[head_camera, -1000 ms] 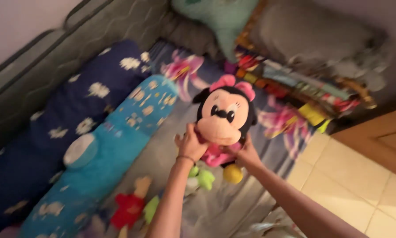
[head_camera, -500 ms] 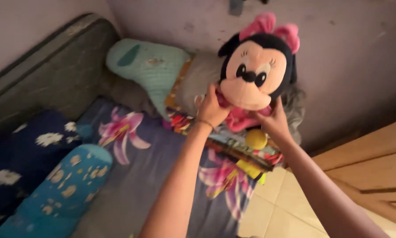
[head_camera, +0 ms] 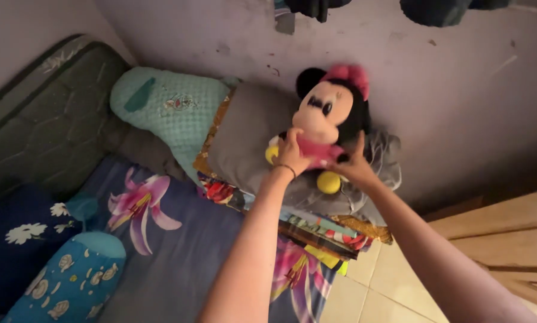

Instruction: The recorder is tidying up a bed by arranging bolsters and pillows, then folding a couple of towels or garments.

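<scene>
Fuzzy plush mouse doll (head_camera: 334, 116), matt grey cloth pillow (head_camera: 244, 140), scuffed wall (head_camera: 454, 90)

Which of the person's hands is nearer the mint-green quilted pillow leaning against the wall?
Left. The left hand grips the plush mouse doll on its side facing the mint-green quilted pillow, with a grey pillow between. The right hand holds the doll's far side.

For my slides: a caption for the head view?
Both hands, left hand and right hand, hold a plush mouse doll against grey pillows.
</scene>
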